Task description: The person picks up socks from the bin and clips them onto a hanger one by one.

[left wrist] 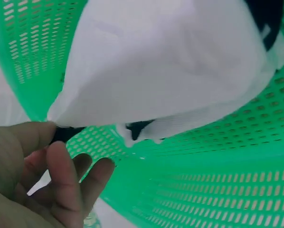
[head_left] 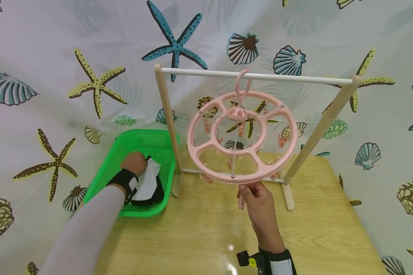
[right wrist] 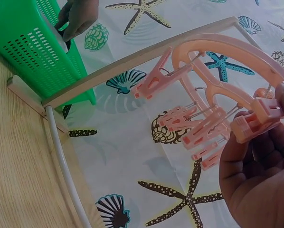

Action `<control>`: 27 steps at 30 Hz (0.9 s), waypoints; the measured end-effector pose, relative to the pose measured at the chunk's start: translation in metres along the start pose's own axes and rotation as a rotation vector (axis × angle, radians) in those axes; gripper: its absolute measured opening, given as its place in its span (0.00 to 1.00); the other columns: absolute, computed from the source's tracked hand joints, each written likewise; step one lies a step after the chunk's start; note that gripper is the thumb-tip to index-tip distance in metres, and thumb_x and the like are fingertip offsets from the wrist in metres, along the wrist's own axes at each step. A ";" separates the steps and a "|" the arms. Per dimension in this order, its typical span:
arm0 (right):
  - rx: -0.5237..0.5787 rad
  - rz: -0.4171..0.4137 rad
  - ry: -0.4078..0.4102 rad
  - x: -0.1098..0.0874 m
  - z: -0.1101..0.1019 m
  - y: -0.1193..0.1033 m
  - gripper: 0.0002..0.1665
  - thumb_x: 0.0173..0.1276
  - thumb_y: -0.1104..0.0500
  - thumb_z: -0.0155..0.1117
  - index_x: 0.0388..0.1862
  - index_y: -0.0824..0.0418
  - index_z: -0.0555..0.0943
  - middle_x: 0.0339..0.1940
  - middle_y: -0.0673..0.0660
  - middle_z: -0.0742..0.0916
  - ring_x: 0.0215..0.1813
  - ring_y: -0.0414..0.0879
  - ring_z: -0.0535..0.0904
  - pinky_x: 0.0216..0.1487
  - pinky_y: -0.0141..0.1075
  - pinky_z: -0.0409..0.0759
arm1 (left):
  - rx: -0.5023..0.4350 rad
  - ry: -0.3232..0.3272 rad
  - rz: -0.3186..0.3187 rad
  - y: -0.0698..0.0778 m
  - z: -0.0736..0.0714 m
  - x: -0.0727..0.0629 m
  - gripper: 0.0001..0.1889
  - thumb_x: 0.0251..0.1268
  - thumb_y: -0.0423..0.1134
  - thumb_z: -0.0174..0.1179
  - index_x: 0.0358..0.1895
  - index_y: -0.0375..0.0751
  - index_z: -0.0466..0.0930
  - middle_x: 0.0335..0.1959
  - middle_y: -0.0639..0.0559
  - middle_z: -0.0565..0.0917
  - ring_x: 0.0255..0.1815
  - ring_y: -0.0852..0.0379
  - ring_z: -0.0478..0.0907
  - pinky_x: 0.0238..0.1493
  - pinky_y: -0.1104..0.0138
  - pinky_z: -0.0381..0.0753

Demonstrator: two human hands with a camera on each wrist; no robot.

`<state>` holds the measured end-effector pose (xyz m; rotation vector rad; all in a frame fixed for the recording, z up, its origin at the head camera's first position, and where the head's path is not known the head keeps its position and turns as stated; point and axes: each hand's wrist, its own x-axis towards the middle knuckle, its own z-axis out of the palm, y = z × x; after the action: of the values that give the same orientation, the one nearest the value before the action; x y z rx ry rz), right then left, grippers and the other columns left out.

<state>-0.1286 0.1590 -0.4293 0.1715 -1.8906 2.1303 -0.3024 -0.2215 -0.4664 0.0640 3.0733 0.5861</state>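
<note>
The left hand (head_left: pixel 134 163) was inside the green basket (head_left: pixel 151 139), its thumb and fingers pinching one corner of the cloth (head_left: pixel 146 185) by a dark edge. The cloth, white with black parts, lay just right of that hand and on its near side, in the basket; its long axis ran from the pinched corner back towards the person, the wider end pointing that way. Farther right of the left hand stood the rack (head_left: pixel 166 107), the pink hanger (head_left: pixel 236 113) hooked over its bar. The right hand (head_left: pixel 259 206), below the hanger's near rim, gripped a peg (head_left: pixel 241 203) between thumb and fingers; the peg's long axis was nearly upright, its lower end pointing down.
</note>
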 end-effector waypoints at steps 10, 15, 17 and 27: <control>-0.005 -0.012 0.007 0.000 0.003 0.000 0.05 0.72 0.70 0.59 0.36 0.73 0.76 0.24 0.56 0.80 0.19 0.43 0.74 0.22 0.32 0.76 | -0.167 0.170 0.071 -0.009 0.007 -0.004 0.12 0.67 0.29 0.55 0.44 0.22 0.83 0.38 0.29 0.84 0.35 0.35 0.81 0.38 0.46 0.79; -0.007 0.013 0.008 -0.002 0.005 0.002 0.03 0.72 0.69 0.60 0.36 0.69 0.77 0.25 0.55 0.80 0.21 0.43 0.75 0.23 0.32 0.76 | -0.171 0.111 0.026 -0.015 0.011 -0.009 0.19 0.64 0.30 0.58 0.53 0.17 0.75 0.47 0.23 0.80 0.44 0.29 0.78 0.45 0.44 0.78; -0.016 0.020 0.009 -0.002 0.003 0.002 0.03 0.72 0.69 0.60 0.37 0.70 0.77 0.25 0.55 0.80 0.21 0.43 0.75 0.23 0.32 0.76 | -0.141 0.106 0.039 -0.014 0.015 -0.007 0.18 0.62 0.30 0.59 0.50 0.17 0.76 0.44 0.24 0.81 0.41 0.30 0.79 0.42 0.45 0.78; -0.019 0.013 0.008 -0.002 -0.002 0.003 0.02 0.72 0.70 0.59 0.37 0.67 0.78 0.25 0.55 0.80 0.21 0.43 0.75 0.24 0.32 0.76 | -0.156 0.033 0.041 -0.011 0.022 -0.001 0.24 0.62 0.33 0.56 0.11 0.47 0.56 0.11 0.56 0.56 0.13 0.57 0.55 0.18 0.65 0.57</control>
<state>-0.1277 0.1605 -0.4327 0.1475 -1.9119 2.1173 -0.3009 -0.2235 -0.4908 0.1172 3.0520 0.8349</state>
